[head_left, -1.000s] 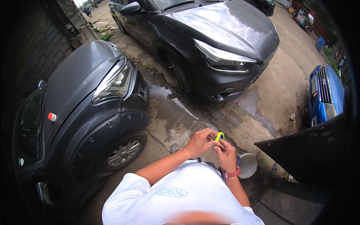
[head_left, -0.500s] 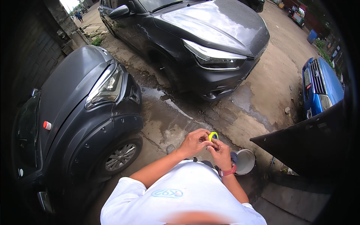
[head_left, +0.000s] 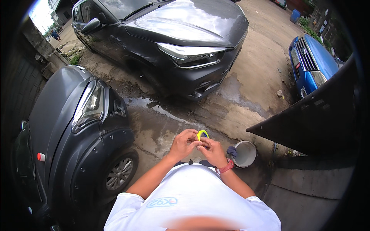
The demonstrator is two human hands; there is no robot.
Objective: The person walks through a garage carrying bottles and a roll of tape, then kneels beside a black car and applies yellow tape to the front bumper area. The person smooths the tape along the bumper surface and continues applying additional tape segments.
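In front of my waist, both hands meet around a small bright yellow-green, ring-shaped thing (head_left: 200,134) with some blue in it; its exact kind is unclear. My left hand (head_left: 184,145) pinches its left side between thumb and fingers. From the other side my right hand (head_left: 213,153) has its fingers bent against its lower part, the two thumbs close together. My fingers cover much of it. A red watch (head_left: 225,166) is strapped round my right wrist.
Close by on the right stands a pale bucket (head_left: 252,151) with a dark rag (head_left: 232,151) over its rim. A dark car (head_left: 58,111) stands at left, carrying a red-lidded white container (head_left: 41,157). Another dark car (head_left: 185,77) is ahead, a blue vehicle (head_left: 322,57) far right. A dark panel (head_left: 308,119) juts in.
The view has shifted, so the cars and bucket sit differently in the picture. Both hands stay together on the yellow-green thing, with only a slight turn of it.
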